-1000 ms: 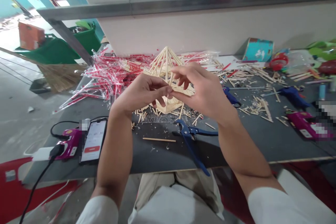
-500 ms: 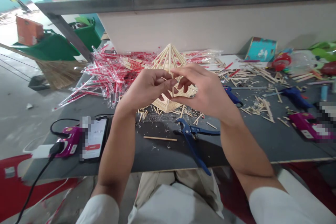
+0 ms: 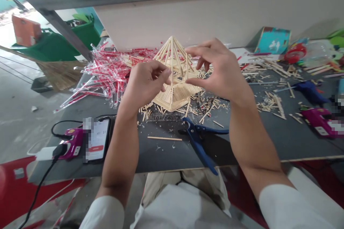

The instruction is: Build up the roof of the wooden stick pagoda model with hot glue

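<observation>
A model of pale wooden sticks (image 3: 172, 96) stands on the dark table, with a pointed, cone-like frame of sticks above a sloped, slatted base. My right hand (image 3: 219, 69) is at its right side, index finger and thumb set at the upper and lower ends of a short upright wooden stick (image 3: 187, 66). Beside the model's front upright, my left hand (image 3: 146, 84) has its thumb and fingers pinched together. What they hold, if anything, is hidden. Nearer me lie a loose stick (image 3: 164, 138) and a blue-handled cutter (image 3: 197, 139).
Red-and-clear plastic wrappers (image 3: 107, 75) heap at the left. A phone (image 3: 99, 139) and a purple power block (image 3: 72, 143) lie near the front left. Stick offcuts (image 3: 272, 103), a blue glue gun (image 3: 310, 91) and another purple block (image 3: 318, 121) are at the right.
My hands have moved apart: the right went right and up with the short stick to the model's right side, while the left shifted slightly left. More of the model shows between them.
</observation>
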The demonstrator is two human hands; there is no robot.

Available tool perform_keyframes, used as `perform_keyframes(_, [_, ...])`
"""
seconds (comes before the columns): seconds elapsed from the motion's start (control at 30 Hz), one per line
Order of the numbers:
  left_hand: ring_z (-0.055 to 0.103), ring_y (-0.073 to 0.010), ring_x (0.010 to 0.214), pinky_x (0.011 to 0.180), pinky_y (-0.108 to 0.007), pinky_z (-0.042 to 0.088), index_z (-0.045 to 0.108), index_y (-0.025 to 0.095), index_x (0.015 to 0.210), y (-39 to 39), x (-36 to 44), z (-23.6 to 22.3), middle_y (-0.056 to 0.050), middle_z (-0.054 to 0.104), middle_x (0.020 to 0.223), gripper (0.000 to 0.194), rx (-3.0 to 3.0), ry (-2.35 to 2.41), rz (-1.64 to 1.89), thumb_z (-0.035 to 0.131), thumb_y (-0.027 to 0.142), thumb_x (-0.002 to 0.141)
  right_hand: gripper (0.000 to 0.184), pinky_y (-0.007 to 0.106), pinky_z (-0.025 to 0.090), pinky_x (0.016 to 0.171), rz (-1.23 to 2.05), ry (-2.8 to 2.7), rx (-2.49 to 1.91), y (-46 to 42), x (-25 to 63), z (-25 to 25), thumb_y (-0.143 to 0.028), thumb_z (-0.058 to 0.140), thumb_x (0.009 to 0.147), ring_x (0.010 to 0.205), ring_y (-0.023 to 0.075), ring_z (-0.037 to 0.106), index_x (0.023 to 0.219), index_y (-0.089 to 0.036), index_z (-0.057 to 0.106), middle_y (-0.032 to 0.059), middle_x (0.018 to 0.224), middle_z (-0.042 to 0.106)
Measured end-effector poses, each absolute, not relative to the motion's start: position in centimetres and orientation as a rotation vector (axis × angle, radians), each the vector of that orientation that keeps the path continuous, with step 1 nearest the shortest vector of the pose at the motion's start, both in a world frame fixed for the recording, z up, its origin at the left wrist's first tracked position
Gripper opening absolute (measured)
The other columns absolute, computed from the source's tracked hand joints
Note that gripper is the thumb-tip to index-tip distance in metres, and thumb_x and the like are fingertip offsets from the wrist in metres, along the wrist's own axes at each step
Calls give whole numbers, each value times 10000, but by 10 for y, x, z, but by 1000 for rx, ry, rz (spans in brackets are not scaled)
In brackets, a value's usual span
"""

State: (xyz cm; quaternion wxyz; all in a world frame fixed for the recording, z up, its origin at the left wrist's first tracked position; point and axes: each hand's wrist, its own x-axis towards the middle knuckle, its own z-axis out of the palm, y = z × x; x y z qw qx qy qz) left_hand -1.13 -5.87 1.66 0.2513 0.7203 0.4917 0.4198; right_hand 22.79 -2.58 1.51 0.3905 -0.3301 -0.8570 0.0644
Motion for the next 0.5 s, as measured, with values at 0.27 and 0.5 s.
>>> perform_keyframes(0.27, [638,-95,611,575,-253,546,747,223,1113,-61,-11,17,-30,756,933,160,2112,1268,1350,674,293,989,644,393,588,797,375,-2099,-775,-32,226,21,-451,895,793,827,189,648,1370,-273,670,74,1223,637])
perform_keyframes(0.5, [681,-159,858,777,-333,601,797,315,1040,-83,7,29,-46,716,1185,112,2447,1067,1425,694,307,995,470,282,548,659,1248,-1936,-728,-51,222,29,-603,793,856,752,139,616,1127,-222,747,27,929,689])
